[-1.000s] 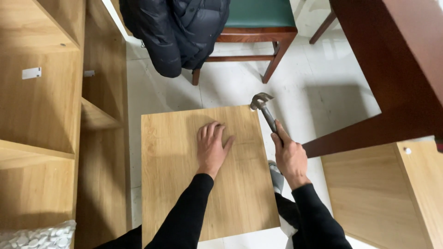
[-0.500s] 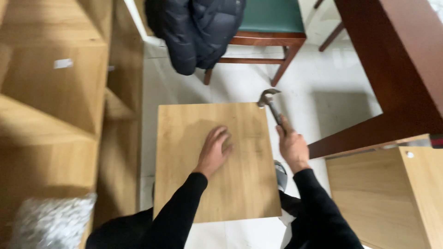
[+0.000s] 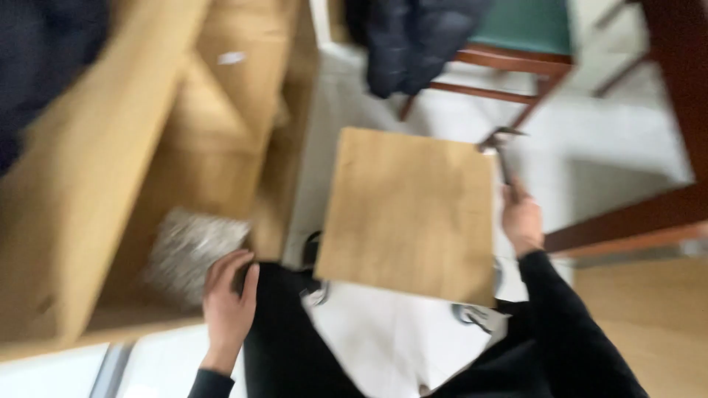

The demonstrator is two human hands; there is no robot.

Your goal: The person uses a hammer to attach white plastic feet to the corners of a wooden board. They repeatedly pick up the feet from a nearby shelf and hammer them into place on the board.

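Note:
A square light-wood panel (image 3: 409, 210) lies flat in front of me over my legs. My right hand (image 3: 521, 220) grips the handle of a claw hammer (image 3: 498, 141) at the panel's right edge, the metal head near the far right corner. My left hand (image 3: 228, 298) is off the panel, down at the left, fingers curled by a crumpled silvery bag (image 3: 188, 254) lying in a wooden shelf unit (image 3: 147, 147). The picture is motion-blurred, so whether the left hand touches the bag is unclear.
A wooden chair with a green seat (image 3: 527, 33) and a dark padded jacket (image 3: 413, 40) hung on it stands ahead. A dark red table leg (image 3: 627, 221) runs along the right. White tiled floor (image 3: 590, 147) lies between them.
My left hand has left the panel's top and swung down to the left by the silvery bag. The view has turned left. My right hand still holds the hammer at the panel's edge.

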